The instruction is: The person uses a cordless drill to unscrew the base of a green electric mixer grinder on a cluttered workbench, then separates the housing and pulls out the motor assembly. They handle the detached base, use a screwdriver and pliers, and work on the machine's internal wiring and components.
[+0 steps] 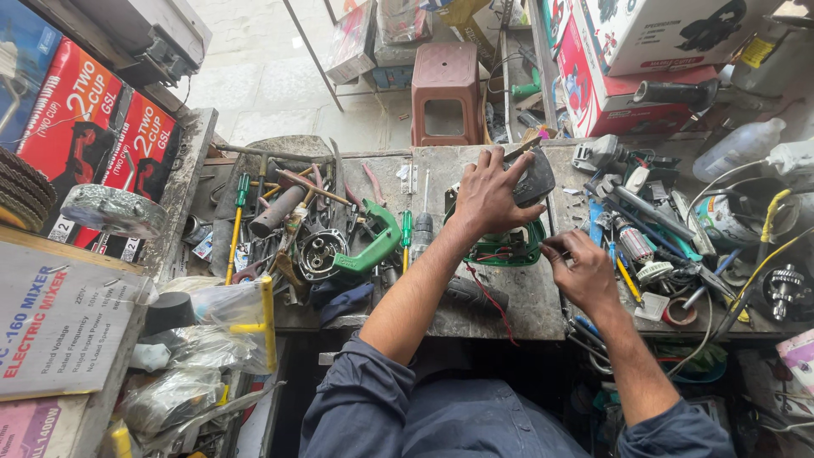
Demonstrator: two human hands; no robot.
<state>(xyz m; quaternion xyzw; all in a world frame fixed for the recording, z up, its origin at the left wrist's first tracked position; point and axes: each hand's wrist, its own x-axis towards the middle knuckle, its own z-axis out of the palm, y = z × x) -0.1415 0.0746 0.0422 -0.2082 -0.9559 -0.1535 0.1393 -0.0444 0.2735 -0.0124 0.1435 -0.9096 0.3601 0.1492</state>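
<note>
Cluttered workbench [475,305] under me; my left hand [490,197] clamps over the green tool housing [509,246], rigid plastic, probably weighty, best gripped by its body; just right of it, my right hand [585,273] pinches something small

Two hands work at the tabletop [509,297] — the left hand [487,197] and the right hand [585,273] — over one green-and-black power tool body [511,242]. Nearby lie one green tool housing [360,246] and two green-handled screwdrivers, one long [236,225] and one short [406,231]. Behind — one brown plastic stool [445,89] and two red boxes [93,136] leaning side by side.
</note>
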